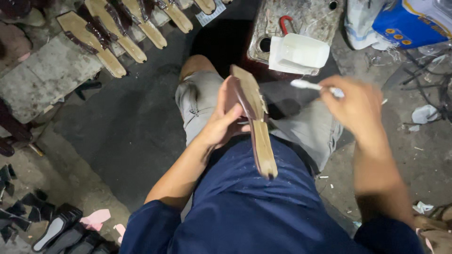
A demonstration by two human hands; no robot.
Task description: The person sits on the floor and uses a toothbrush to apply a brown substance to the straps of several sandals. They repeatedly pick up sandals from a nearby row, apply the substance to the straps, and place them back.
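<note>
The left hand (223,120) has its grip closed around a sandal sole (254,122), holding it on edge above the lap, its tan underside facing right and the dark strap side toward the palm; the heel end points near, the toe end far. The right hand (355,106) pinches a small white brush (306,85) in a narrow grip, bristle end pointing left, near the sole's far end but apart from it. Just beyond the knees sits a white open tray (301,54) on a stained metal can (306,21). A row of finished sandals (117,33) lies on the floor at far left, with dark cut pieces (56,226) at near left. The sole is gripped only at its middle, so I judge it could twist or slip under brush pressure. The brush could also drip onto the grey shorts (202,101) below.
</note>
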